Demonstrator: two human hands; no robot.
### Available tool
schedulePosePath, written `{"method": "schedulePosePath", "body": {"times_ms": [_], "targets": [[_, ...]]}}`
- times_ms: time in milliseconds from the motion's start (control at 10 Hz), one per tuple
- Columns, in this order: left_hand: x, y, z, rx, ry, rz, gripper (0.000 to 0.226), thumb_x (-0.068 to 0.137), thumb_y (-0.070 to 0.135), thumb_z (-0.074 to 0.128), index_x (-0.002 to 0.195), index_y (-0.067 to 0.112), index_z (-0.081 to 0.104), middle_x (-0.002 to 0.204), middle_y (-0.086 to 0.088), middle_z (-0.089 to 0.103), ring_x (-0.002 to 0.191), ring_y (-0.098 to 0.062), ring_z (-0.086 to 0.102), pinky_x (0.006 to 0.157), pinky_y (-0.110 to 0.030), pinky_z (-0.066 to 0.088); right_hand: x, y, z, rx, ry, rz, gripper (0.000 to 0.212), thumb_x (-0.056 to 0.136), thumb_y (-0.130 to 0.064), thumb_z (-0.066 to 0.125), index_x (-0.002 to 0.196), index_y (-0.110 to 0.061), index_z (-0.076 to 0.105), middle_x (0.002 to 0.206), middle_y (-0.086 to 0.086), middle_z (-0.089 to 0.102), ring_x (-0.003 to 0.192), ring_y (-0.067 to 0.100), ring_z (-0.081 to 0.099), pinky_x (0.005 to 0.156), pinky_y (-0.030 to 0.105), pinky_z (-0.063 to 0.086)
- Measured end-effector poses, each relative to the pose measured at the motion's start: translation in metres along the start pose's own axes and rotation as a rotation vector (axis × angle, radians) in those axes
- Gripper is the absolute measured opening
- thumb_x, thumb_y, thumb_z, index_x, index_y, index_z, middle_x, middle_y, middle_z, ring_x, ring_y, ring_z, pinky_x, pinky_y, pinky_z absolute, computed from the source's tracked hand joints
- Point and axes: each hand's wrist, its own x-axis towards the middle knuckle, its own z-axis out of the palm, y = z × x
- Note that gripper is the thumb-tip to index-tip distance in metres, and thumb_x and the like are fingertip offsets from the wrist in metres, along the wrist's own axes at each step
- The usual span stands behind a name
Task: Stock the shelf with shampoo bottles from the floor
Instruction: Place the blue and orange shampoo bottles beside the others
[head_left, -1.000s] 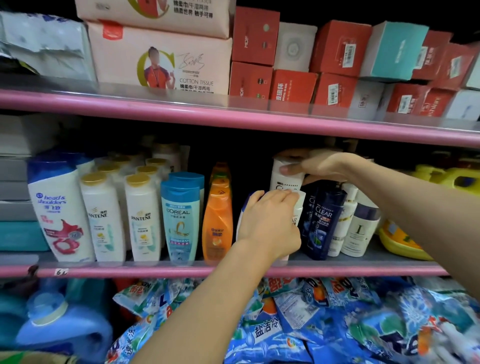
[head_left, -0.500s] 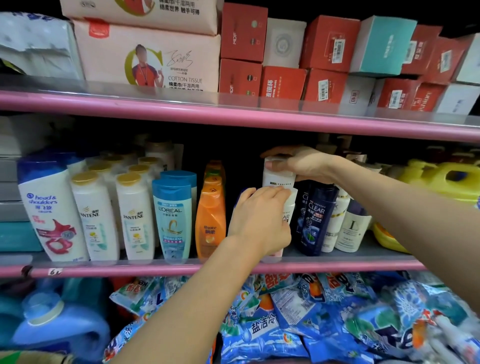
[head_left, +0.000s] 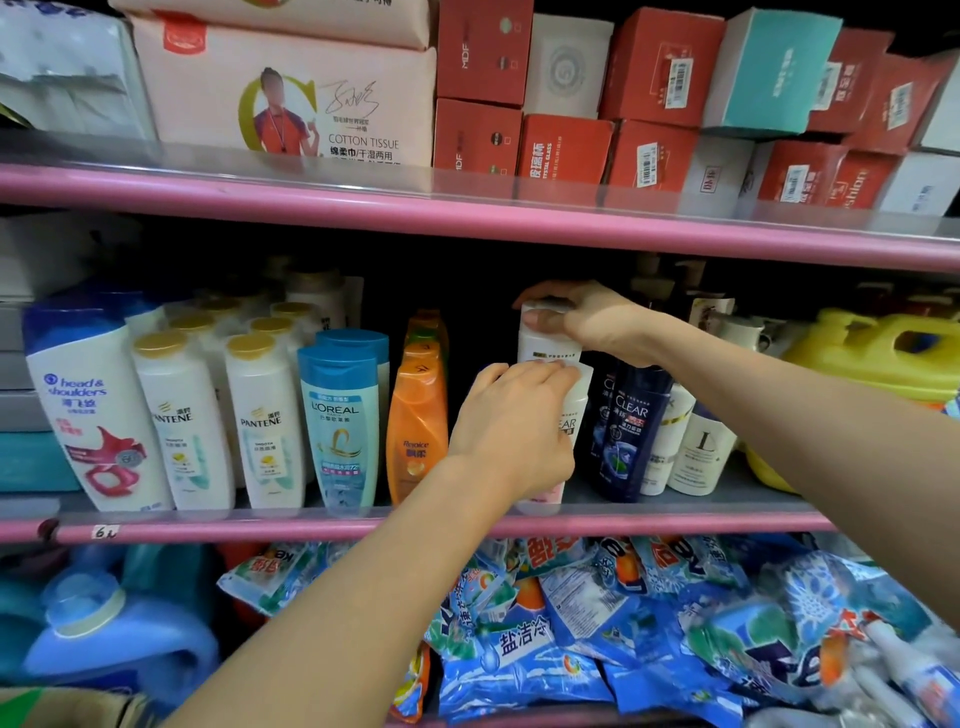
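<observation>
On the middle pink shelf (head_left: 415, 525), my left hand (head_left: 511, 431) grips a white Clear shampoo bottle (head_left: 574, 415) standing at the shelf front, and covers most of it. My right hand (head_left: 587, 322) grips the cap of a second white bottle (head_left: 545, 345) that stands just behind the first. Dark blue Clear bottles (head_left: 631, 431) stand right beside them. An orange Rejoice bottle (head_left: 415, 415) stands to the left.
Left along the shelf stand a L'Oreal bottle (head_left: 340, 421), Pantene bottles (head_left: 265, 421) and a Head & Shoulders bottle (head_left: 83, 405). A yellow jug (head_left: 883, 348) sits at the right. Boxes fill the upper shelf; blue detergent bags (head_left: 623, 634) lie below.
Both hands keep their hold on the two white bottles. The view has drifted slightly; the hands and bottles have barely shifted.
</observation>
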Motion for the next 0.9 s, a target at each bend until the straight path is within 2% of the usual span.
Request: {"method": "schedulePosePath", "body": {"times_ms": [100, 200, 400, 500, 600, 700, 800, 900], "targets": [[0.002, -0.001, -0.002, 0.003, -0.022, -0.001, 0.066, 0.08, 0.016, 0.052, 0.144, 0.022, 0.036, 0.148, 0.006, 0.04, 0.137, -0.011, 0.031, 0.113, -0.029, 0.013, -0.001, -0.002, -0.001, -0.011, -0.003, 0.001, 0.034, 0.096, -0.017, 0.056, 0.129, -0.011, 0.056, 0.131, 0.001, 0.059, 0.122, 0.012, 0.052, 0.105, 0.022, 0.038], [0.002, -0.002, -0.001, 0.006, -0.035, 0.01, 0.067, 0.08, 0.017, 0.052, 0.145, 0.022, 0.034, 0.149, 0.006, 0.038, 0.138, -0.011, 0.03, 0.113, -0.03, 0.014, -0.001, -0.003, 0.0, -0.008, -0.01, 0.0, 0.035, 0.096, -0.016, 0.055, 0.13, -0.01, 0.055, 0.132, 0.0, 0.058, 0.117, 0.007, 0.052, 0.095, 0.014, 0.037], [0.005, -0.006, -0.002, 0.005, -0.068, 0.011, 0.068, 0.082, 0.019, 0.051, 0.147, 0.023, 0.03, 0.15, 0.008, 0.035, 0.139, -0.01, 0.026, 0.112, -0.029, 0.011, -0.001, -0.002, -0.001, -0.029, -0.02, 0.015, 0.037, 0.097, -0.017, 0.053, 0.134, -0.012, 0.052, 0.135, -0.001, 0.055, 0.114, 0.003, 0.049, 0.086, 0.008, 0.038], [0.006, -0.006, -0.004, -0.001, -0.045, 0.007, 0.065, 0.083, 0.018, 0.052, 0.145, 0.024, 0.033, 0.147, 0.008, 0.039, 0.137, -0.011, 0.023, 0.105, -0.028, 0.007, -0.001, -0.003, -0.002, -0.039, -0.041, 0.029, 0.04, 0.097, -0.022, 0.054, 0.136, -0.015, 0.05, 0.138, -0.002, 0.054, 0.126, 0.009, 0.048, 0.1, 0.016, 0.035], [0.007, -0.007, -0.006, -0.04, -0.037, -0.031, 0.063, 0.082, 0.016, 0.052, 0.142, 0.025, 0.037, 0.145, 0.008, 0.042, 0.136, -0.012, 0.022, 0.104, -0.029, 0.01, 0.001, -0.004, -0.001, -0.03, -0.04, 0.038, 0.048, 0.094, -0.034, 0.058, 0.139, -0.021, 0.047, 0.139, -0.003, 0.052, 0.129, 0.011, 0.046, 0.105, 0.02, 0.034], [0.006, -0.008, -0.011, -0.074, -0.044, -0.078, 0.063, 0.082, 0.016, 0.052, 0.142, 0.025, 0.037, 0.142, 0.005, 0.044, 0.135, -0.013, 0.026, 0.108, -0.034, 0.018, -0.002, -0.007, 0.001, 0.025, 0.0, 0.047, 0.051, 0.093, -0.048, 0.053, 0.138, -0.025, 0.048, 0.14, -0.005, 0.051, 0.129, 0.012, 0.046, 0.103, 0.02, 0.032], [0.003, -0.01, -0.016, -0.091, -0.02, -0.089, 0.062, 0.083, 0.016, 0.052, 0.142, 0.024, 0.038, 0.142, 0.004, 0.045, 0.135, -0.014, 0.03, 0.108, -0.036, 0.022, -0.004, -0.007, 0.001, 0.034, 0.01, 0.067, 0.056, 0.096, -0.053, 0.043, 0.143, -0.022, 0.043, 0.147, -0.002, 0.045, 0.136, 0.015, 0.039, 0.11, 0.025, 0.028], [-0.01, -0.016, -0.026, -0.147, 0.051, -0.134, 0.056, 0.085, 0.016, 0.052, 0.139, 0.024, 0.044, 0.138, 0.005, 0.05, 0.131, -0.015, 0.039, 0.106, -0.035, 0.03, -0.017, -0.012, -0.001, -0.025, 0.149, 0.012, 0.051, 0.098, -0.049, 0.04, 0.14, -0.019, 0.046, 0.143, 0.001, 0.049, 0.132, 0.017, 0.044, 0.102, 0.023, 0.031]]}}
